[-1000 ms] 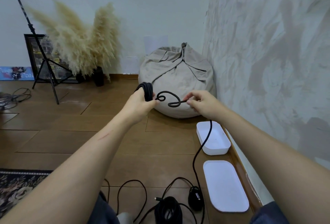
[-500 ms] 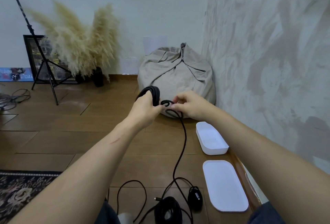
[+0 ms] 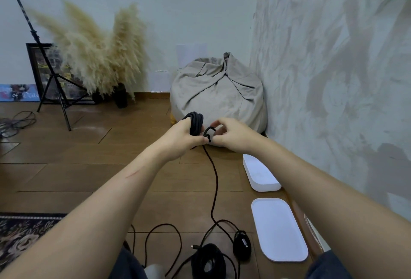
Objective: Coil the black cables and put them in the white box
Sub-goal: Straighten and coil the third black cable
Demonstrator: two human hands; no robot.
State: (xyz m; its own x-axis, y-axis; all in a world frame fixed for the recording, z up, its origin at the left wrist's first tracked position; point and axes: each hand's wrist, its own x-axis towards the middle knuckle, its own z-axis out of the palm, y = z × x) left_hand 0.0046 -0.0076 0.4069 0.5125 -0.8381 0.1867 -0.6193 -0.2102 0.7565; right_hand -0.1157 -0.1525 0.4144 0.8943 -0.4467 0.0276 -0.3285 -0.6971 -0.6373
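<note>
L hand point(image 3: 178, 138) grips the coiled black cable point(image 3: 196, 120), fingers curled round the bundle, held up in front of the beanbag point(image 3: 218, 91). R hand point(image 3: 231, 136), just beside it, pinches a small loop of the same cable. Loose tail hangs to the wood floor point(image 3: 89, 167), left of the open white box point(image 3: 260, 174).

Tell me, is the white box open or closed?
Open. The white box has no top on it; the white lid lies flat on the floor just beside it.
</note>
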